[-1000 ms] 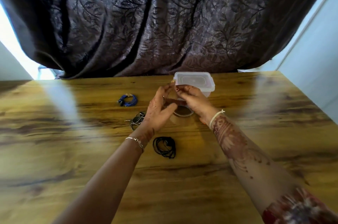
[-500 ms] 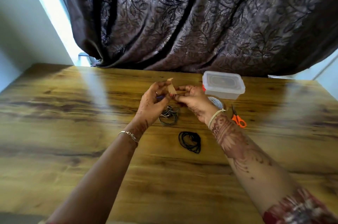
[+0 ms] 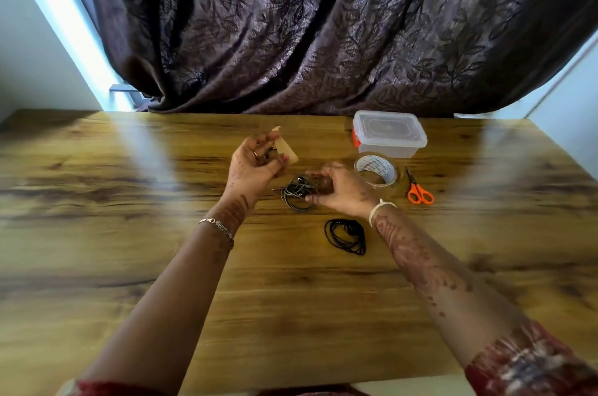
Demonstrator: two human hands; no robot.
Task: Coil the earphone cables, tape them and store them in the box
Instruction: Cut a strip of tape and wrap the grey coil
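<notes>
In the head view, we look down on a wooden desk point(image 3: 129, 234) with a dark, leaf-patterned curtain point(image 3: 323, 23) hanging behind its far edge. The left grip point(image 3: 255, 166) is raised just above the desk, its fingers curled and pinching a short tan strip of tape point(image 3: 286, 148) that stands up and slants to the right. Something small and dark shows among those fingers, but we cannot tell what it is. The right grip point(image 3: 343, 188) hovers low beside a grey coiled earphone cable point(image 3: 297, 193) lying on the desk between the two grips. Its fingers are loosely curled around nothing we can see, and blur keeps us from telling whether a fingertip touches the coil. A black coiled earphone cable point(image 3: 346, 235) lies flat on the desk, nearer to us, just beside the right wrist. The clear plastic box point(image 3: 390, 137) sits at the far edge with its lid on and an orange clasp on its left side. A tape roll point(image 3: 375, 170) lies just in front of the box. Orange-handled scissors point(image 3: 419, 190) rest to the right of the roll, blades pointing away from us.
</notes>
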